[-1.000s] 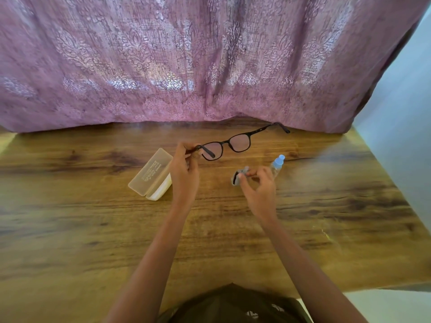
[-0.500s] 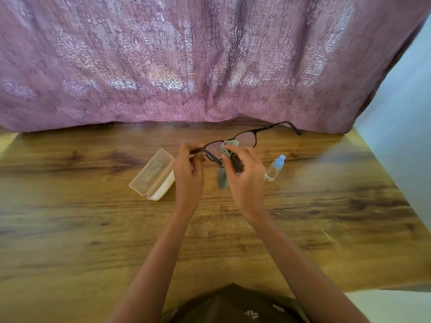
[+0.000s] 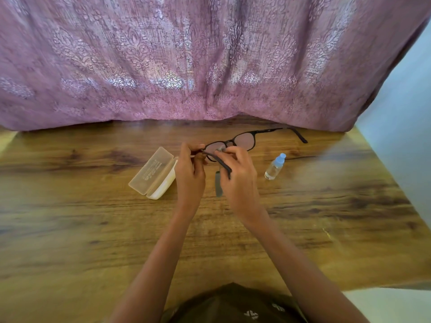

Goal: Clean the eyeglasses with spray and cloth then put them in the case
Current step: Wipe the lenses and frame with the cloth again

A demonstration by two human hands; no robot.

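Observation:
Black-framed eyeglasses are held up above the wooden table, both temples unfolded. My left hand pinches the frame at its left hinge. My right hand pinches a small grey cloth against the left lens; a strip of the cloth hangs down below my fingers. The near temple crosses over my right hand. A small clear spray bottle with a light blue cap lies on the table to the right of my hands. The translucent eyeglass case stands open on the table to the left.
The wooden table ends at a purple patterned curtain at the back. A pale wall runs along the table's right side. My dark clothing shows at the bottom edge.
My right hand lifted the cloth from the table near the bottle up to the left lens and now holds it against the lens. The glasses stayed raised in my left hand.

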